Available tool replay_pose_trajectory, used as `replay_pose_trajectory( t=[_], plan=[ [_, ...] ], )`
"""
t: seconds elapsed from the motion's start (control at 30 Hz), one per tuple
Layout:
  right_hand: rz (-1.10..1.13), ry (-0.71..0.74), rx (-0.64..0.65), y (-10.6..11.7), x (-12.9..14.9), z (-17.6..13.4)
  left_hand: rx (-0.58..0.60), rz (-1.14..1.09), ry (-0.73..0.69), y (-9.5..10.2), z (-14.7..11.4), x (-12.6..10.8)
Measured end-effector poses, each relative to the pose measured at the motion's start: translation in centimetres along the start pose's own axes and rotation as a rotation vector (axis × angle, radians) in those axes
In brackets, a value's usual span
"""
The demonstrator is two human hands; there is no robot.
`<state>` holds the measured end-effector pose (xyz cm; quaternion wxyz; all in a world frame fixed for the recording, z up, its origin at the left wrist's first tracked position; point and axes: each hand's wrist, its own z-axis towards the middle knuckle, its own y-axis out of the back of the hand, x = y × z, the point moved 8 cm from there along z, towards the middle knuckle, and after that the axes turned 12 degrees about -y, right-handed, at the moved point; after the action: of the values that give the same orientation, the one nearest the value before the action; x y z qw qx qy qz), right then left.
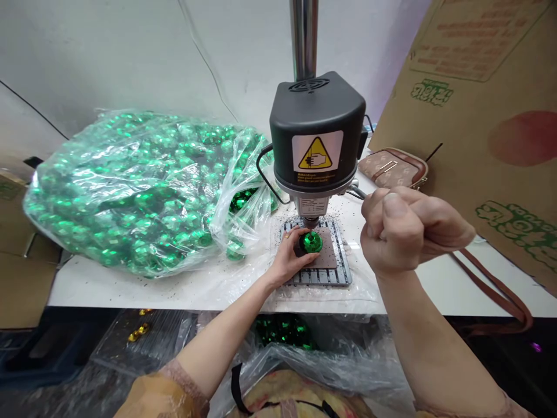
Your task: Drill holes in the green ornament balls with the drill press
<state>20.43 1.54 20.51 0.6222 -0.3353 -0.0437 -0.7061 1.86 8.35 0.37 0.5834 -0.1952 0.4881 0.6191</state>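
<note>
My left hand (pixel 288 255) is closed round a shiny green faceted ball (pixel 312 244), thumb at its near side and fingers at its far left. The ball rests on a brown board (pixel 329 255) over the slotted metal base (pixel 343 274) of a small black bench drill press (pixel 319 125). Directly above the ball is the drill chuck (pixel 310 221); the bit's tip is too small to make out. To the right, my right hand (pixel 402 229) makes a fist round the drill press lever (pixel 357 190), whose end is hidden inside the fingers.
A big clear bag of green balls (pixel 130 197) lies on the left of the white table (pixel 174 290). Behind my right hand are a tan purse (pixel 391 165) and a cardboard box (pixel 474 116). More green balls (pixel 285 331) sit in plastic below the table edge. Dark shavings surround the base.
</note>
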Motion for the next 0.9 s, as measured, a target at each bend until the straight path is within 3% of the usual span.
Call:
replay_pose_trajectory(
  t=[0.47,0.9],
  plan=[
    [0.056,0.041,0.064,0.1,-0.2,-0.5,0.019,0.001,-0.009,-0.1,0.0,0.3],
    [0.014,0.174,0.096,0.5,-0.4,-1.8,0.011,0.0,-0.011,-0.1,0.1,0.0]
  ],
)
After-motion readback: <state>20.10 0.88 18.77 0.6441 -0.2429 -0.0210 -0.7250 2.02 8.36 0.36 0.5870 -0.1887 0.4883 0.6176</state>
